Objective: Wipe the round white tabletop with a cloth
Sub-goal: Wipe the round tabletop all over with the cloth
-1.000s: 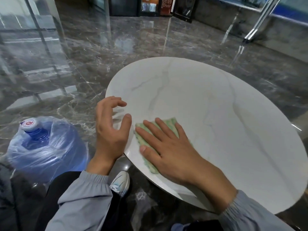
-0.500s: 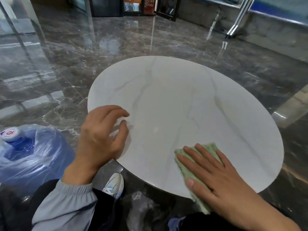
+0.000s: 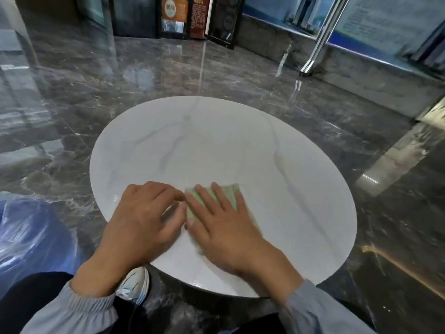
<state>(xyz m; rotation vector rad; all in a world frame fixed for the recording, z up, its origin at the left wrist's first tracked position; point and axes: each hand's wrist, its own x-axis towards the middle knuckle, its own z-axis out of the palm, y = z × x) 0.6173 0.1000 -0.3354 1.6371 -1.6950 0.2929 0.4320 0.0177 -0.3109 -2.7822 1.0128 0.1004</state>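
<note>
Leftmost, off the tabletop (image 3: pixel 240 141) rim: blue bagged water jug (image 3: pixel 31 225). On the tabletop's near-left rim: left hand (image 3: pixel 142 220), fingers loosely bent, gripping nothing, tips touching the surface. Just beside it: right hand (image 3: pixel 226 232), fingers straight, pressing green cloth (image 3: pixel 230 195) flat on the tabletop's near part.

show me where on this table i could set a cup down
The far half of the tabletop, from the cloth to the back rim, is bare, and so is the right side between the right hand and the right rim. The near-left edge is crowded: the left hand rests beside the cloth there.
</note>
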